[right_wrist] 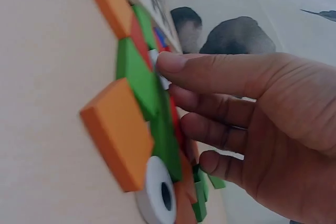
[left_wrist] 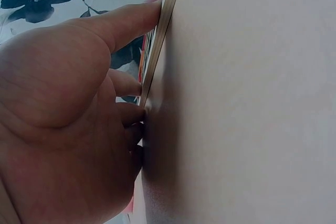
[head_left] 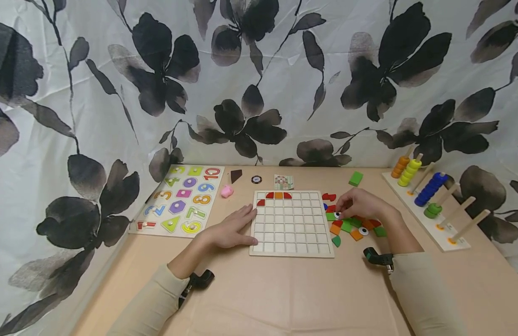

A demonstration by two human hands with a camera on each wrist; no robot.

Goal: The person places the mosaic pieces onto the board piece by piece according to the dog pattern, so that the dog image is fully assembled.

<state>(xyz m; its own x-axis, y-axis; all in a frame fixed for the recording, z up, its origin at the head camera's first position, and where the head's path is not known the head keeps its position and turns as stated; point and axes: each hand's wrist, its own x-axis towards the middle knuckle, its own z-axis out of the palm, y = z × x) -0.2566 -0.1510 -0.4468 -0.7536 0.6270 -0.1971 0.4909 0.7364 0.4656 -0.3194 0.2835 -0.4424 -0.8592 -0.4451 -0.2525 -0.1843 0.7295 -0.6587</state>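
A square grid board lies on the table, with several red and orange pieces along its top rows. My left hand rests at the board's left edge, fingers extended; in the left wrist view its thumb touches the board's side. Over a loose pile of green, orange and red pieces right of the board, my right hand has its fingers curled. Thumb and index finger pinch a round white eye piece, partly hidden by the thumb in the right wrist view.
A number and shape puzzle board lies at the left. Behind the grid board are a pink lump, a dark piece, a black-and-white disc and a picture card. A ring-stacking peg board stands at the right.
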